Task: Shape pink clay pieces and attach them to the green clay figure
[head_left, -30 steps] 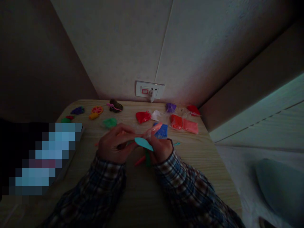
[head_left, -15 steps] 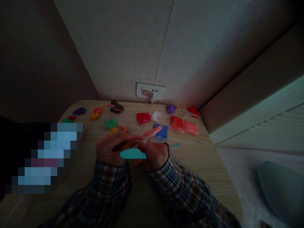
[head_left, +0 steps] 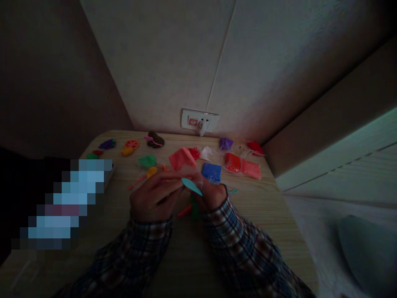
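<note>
Both of my hands meet over the middle of the table, raised above its top. My left hand (head_left: 155, 196) is closed, its fingertips pinching the lower edge of a clear packet of pink clay (head_left: 182, 159). My right hand (head_left: 214, 196) is closed around a turquoise plastic clay knife (head_left: 191, 186), whose flat blade points up and left; its fingers also seem to grip the packet's clear plastic. Fingers hide the packet's lower end. Under the hands, a red-orange stick-like piece (head_left: 185, 211) and something green (head_left: 195, 209) lie partly covered.
Along the back lie a blue packet (head_left: 211, 172), an orange packet (head_left: 232, 162), a purple packet (head_left: 226, 144) and a green packet (head_left: 147, 160). Shaped clay pieces include an orange-pink wheel (head_left: 132, 144) and a brown piece (head_left: 155, 140). A blurred-out screen (head_left: 71, 203) stands left. A socket (head_left: 200, 120) is behind.
The pink packet has turned upright, its broad face now showing, and moved left and away from me. The knife has tilted, its blade now pointing up. The whole view has shifted slightly.
</note>
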Available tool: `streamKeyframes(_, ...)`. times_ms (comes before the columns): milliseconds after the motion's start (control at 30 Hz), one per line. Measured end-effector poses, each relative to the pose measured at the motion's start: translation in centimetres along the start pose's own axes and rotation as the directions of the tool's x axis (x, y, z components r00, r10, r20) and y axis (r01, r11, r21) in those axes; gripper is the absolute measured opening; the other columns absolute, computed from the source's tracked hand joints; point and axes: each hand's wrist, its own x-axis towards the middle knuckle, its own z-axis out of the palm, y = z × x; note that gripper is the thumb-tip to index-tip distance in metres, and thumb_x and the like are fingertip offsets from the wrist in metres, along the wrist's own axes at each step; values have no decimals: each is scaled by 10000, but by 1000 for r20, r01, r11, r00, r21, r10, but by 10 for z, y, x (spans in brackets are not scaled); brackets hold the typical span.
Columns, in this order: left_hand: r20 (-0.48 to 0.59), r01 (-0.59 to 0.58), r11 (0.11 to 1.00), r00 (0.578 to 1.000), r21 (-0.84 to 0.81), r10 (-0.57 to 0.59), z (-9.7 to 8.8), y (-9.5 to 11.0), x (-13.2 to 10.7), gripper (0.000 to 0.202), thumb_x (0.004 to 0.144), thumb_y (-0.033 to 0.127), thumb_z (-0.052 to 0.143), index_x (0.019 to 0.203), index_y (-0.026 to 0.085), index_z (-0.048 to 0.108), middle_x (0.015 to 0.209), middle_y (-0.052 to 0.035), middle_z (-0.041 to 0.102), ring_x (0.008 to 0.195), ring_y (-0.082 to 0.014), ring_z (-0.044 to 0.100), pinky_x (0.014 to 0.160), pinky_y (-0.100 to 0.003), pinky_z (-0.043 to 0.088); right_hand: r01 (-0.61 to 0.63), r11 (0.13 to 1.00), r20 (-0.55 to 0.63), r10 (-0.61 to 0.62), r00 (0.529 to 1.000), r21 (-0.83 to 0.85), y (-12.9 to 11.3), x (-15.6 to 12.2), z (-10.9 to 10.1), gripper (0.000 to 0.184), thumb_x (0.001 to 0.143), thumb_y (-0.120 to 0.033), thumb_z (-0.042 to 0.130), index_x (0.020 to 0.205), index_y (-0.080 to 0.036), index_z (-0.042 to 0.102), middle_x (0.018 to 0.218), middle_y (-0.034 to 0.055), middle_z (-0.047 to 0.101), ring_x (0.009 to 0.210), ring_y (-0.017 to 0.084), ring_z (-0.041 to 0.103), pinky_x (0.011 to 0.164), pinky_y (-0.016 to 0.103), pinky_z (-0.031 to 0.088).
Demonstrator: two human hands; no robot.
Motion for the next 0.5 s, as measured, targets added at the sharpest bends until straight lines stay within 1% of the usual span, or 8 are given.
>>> streamKeyframes(100,-6,13,1000,1000,-18,-13,0,1,1,94,762,202,628,729,264,691,814,14,697,691,-122,631,617,-249,516,38,997,-9,-39,999,-62,-4,-2,-6,292,888,-293,406,956,-195,673,555,13,635,428,125,560,437,218,446)
streamKeyframes(200,15,88,988,996,-129,-87,1,2,3,110,786,250,604,754,265,708,738,16,683,639,-122,617,603,-246,509,95,992,-19,-97,995,-80,-7,-4,-10,237,857,-302,475,871,-216,696,522,-7,627,429,112,563,439,196,426)
streamKeyframes(267,50,154,956,988,-248,-146,3,1,4,125,783,306,603,763,259,717,689,16,664,594,-119,595,588,-241,503,145,986,-36,-148,988,-87,-9,-6,-12,208,838,-284,509,860,-199,698,490,-7,611,418,117,559,423,199,404)
streamKeyframes(333,86,199,921,980,-335,-181,5,-2,4,127,764,322,619,759,248,722,654,16,645,578,-119,580,558,-231,494,195,976,-66,-201,977,-97,-12,-6,-11,221,849,-235,487,867,-163,695,493,5,613,422,120,563,429,206,399)
streamKeyframes(400,112,223,906,974,-359,-195,6,-8,3,100,745,295,642,757,240,725,638,13,639,579,-122,577,525,-222,483,218,969,-100,-230,968,-113,-15,-6,-10,258,868,-195,445,844,-121,691,499,22,614,426,121,565,441,213,400)
streamKeyframes(467,144,229,907,971,-352,-190,5,-15,3,78,733,265,656,754,236,725,629,10,643,573,-123,579,506,-218,481,205,971,-107,-218,970,-122,-17,-6,-7,283,879,-209,431,809,-107,686,488,27,605,416,123,554,431,220,390)
streamKeyframes(500,184,227,910,968,-346,-171,4,-18,4,70,729,251,661,753,235,724,628,9,648,569,-121,582,503,-214,485,189,974,-96,-201,975,-128,-18,-6,-5,288,882,-226,431,803,-112,683,475,23,595,408,124,546,420,224,381)
